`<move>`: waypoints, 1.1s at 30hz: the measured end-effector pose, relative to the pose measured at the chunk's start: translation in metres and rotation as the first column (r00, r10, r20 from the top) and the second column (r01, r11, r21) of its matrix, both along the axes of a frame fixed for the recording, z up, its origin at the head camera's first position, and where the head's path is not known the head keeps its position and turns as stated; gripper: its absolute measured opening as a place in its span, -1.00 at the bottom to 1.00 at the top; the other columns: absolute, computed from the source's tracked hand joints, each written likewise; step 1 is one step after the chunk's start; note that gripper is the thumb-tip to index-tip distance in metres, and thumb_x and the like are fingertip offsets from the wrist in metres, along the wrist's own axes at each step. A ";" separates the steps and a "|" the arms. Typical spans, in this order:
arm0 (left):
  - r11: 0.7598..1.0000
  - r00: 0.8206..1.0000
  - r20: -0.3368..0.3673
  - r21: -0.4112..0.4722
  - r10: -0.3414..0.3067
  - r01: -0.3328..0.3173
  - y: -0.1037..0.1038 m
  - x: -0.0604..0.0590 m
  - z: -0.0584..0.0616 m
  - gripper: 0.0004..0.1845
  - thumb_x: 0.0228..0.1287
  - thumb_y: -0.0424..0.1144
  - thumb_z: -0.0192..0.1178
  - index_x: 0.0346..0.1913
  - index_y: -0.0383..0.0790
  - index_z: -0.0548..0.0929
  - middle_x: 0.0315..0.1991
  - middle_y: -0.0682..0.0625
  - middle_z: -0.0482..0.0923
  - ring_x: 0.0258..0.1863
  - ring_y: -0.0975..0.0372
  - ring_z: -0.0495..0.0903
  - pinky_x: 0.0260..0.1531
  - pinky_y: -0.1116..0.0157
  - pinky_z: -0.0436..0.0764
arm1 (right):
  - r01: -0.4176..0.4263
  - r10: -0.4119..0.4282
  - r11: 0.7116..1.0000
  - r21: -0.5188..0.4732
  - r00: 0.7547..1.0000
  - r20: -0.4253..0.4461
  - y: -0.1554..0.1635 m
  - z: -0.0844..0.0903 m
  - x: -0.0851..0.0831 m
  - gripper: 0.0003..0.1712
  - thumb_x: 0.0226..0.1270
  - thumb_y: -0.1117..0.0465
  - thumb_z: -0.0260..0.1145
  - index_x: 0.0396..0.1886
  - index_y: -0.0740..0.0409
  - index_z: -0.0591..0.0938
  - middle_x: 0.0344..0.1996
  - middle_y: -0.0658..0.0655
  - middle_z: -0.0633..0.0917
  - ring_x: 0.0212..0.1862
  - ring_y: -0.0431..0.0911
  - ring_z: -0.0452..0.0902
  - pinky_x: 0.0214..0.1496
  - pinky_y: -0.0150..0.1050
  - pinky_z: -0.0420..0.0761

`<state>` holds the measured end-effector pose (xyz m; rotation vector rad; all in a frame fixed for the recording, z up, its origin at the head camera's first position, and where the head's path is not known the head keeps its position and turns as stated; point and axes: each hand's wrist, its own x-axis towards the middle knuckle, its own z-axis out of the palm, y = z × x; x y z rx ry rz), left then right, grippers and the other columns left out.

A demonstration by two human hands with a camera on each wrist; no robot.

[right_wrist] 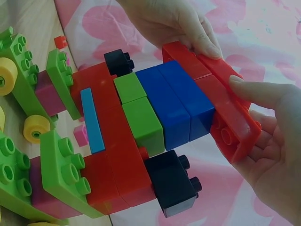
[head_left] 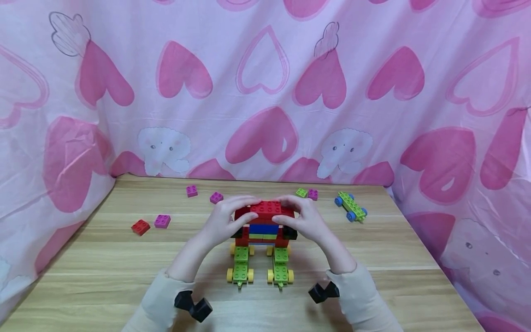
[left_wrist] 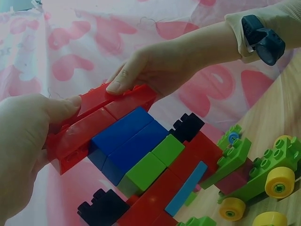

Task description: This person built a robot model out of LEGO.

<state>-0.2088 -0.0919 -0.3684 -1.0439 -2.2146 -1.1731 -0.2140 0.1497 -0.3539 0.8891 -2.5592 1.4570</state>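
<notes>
A toy-brick figure stands upright on two green wheeled bases with yellow wheels [head_left: 240, 267]. Red bricks [head_left: 266, 209] form its wide top layer, over blue bricks [left_wrist: 131, 136] and green bricks [right_wrist: 143, 120]. Lower down come a red body with a light blue strip [left_wrist: 186, 188] and a black brick [right_wrist: 171, 181] on each side. My left hand [head_left: 224, 221] grips the left end of the red top, thumb on the front face. At the other end my right hand [head_left: 304, 216] holds the same red layer between thumb and fingers. Fingertips behind it are partly hidden.
A green car base with blue wheels [head_left: 350, 206] lies at the back right. Beside it are a small green brick [head_left: 301, 192] and a magenta brick [head_left: 313, 194]. Toward the left lie a red brick [head_left: 140, 227] and several magenta bricks [head_left: 162, 221]. A pink heart-print curtain borders the table.
</notes>
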 end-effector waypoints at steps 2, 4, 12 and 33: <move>1.000 1.000 -0.009 0.004 0.001 -0.001 0.000 -0.001 -0.002 -0.63 0.13 -0.40 0.37 0.05 -0.28 0.69 0.02 -0.21 0.68 0.07 -0.01 0.64 0.09 -0.05 0.60 | 0.002 -0.002 1.000 -0.002 1.000 0.006 0.000 0.000 0.000 -0.59 0.21 0.18 0.44 0.05 0.18 0.65 -0.14 0.15 0.75 -0.15 -0.08 0.66 -0.04 -0.29 0.67; 1.000 1.000 -0.015 0.007 0.001 -0.001 0.000 -0.001 -0.003 -0.63 0.13 -0.40 0.38 0.05 -0.28 0.69 0.02 -0.20 0.68 0.07 -0.01 0.64 0.09 -0.05 0.60 | 0.004 -0.004 1.000 -0.002 1.000 0.006 0.000 -0.001 0.000 -0.59 0.21 0.17 0.44 0.05 0.18 0.65 -0.13 0.15 0.75 -0.15 -0.08 0.66 -0.03 -0.29 0.66; 1.000 0.999 -0.037 0.026 0.001 0.000 0.000 -0.001 -0.006 -0.62 0.10 -0.43 0.39 0.04 -0.28 0.69 0.02 -0.19 0.69 0.06 0.00 0.64 0.07 -0.03 0.61 | 0.001 -0.001 1.000 -0.004 1.000 -0.007 -0.001 -0.001 0.000 -0.58 0.20 0.19 0.45 0.05 0.19 0.65 -0.14 0.16 0.75 -0.17 -0.09 0.66 -0.04 -0.31 0.67; 0.998 0.999 -0.050 0.056 -0.014 0.017 0.001 -0.002 -0.007 -0.62 0.06 -0.44 0.41 0.01 -0.28 0.70 -0.02 -0.17 0.71 0.02 0.02 0.67 0.03 0.02 0.64 | 0.027 -0.026 1.000 -0.016 0.998 0.052 -0.001 0.000 0.001 -0.58 0.18 0.16 0.47 0.03 0.17 0.66 -0.13 0.15 0.76 -0.15 -0.10 0.67 -0.04 -0.34 0.67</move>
